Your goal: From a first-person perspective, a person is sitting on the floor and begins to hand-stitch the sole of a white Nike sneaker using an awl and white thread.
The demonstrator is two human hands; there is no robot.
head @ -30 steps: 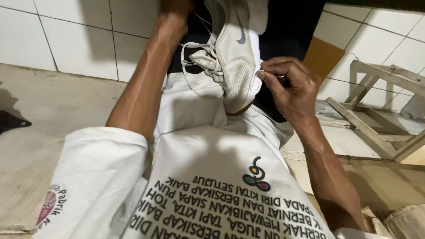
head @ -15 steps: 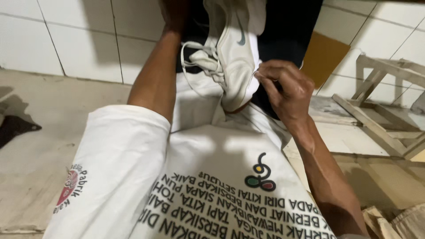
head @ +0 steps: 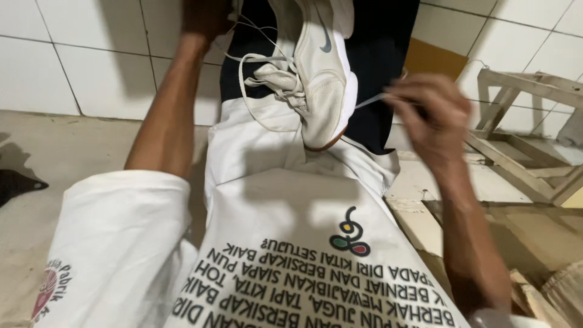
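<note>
The shoe hangs over my lap between my hands, left hand above it, right hand beside its toe, wooden frame further right.

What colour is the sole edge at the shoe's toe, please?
Brown, under an off-white shoe; the head view shows it.

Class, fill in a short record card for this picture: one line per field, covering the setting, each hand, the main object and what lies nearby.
Setting: white tiled wall, pale floor
Wearer: white printed shirt
Main object: off-white sneaker, toe pointing down, laces hanging loose
Left hand: raised at the top edge beside the sneaker; grip not clear
Right hand: blurred, pinching a lace end pulled out from the sneaker
Nearby: wooden frame on the right, dark object at the left edge
</note>
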